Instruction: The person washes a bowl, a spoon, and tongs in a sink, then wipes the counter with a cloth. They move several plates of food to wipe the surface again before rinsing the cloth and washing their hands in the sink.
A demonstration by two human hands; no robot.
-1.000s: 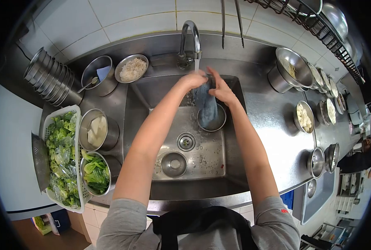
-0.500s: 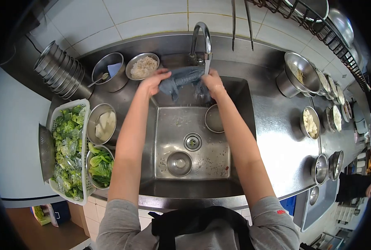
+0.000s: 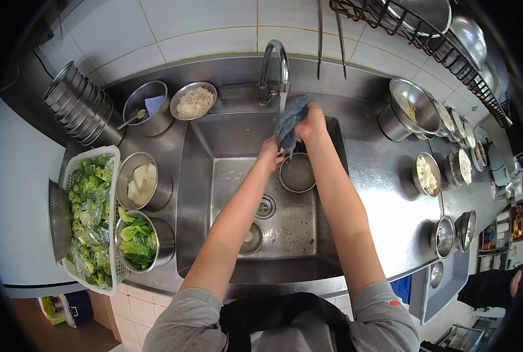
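Observation:
A wet grey-blue cloth [image 3: 291, 122], bunched lengthwise, hangs over the far part of the sink [image 3: 197, 193]. My right hand [image 3: 312, 124] is closed around its upper right side. At the cloth's lower end is my left hand [image 3: 268, 154], its fingers curled in around it and partly hidden. Water runs from the tap [image 3: 284, 70] just behind the cloth. Beneath my hands, a round metal bowl [image 3: 298, 173] stands in the sink. A second metal bowl [image 3: 252, 239] is partly covered by my left forearm.
Left of the sink stand a white basket [image 3: 118, 176] of broccoli, metal pots with leafy greens [image 3: 138, 243] and pale chunks [image 3: 142, 183], and a bowl of rice [image 3: 194, 103]. Stacked pots [image 3: 76, 105] lean behind. Several bowls line the right counter. A person's dark sleeve [image 3: 487, 287] shows far right.
The cloth, stretched sideways between both hands before, is now bunched and more upright, further right. My left hand has moved right and down toward my right hand. The view has shifted slightly.

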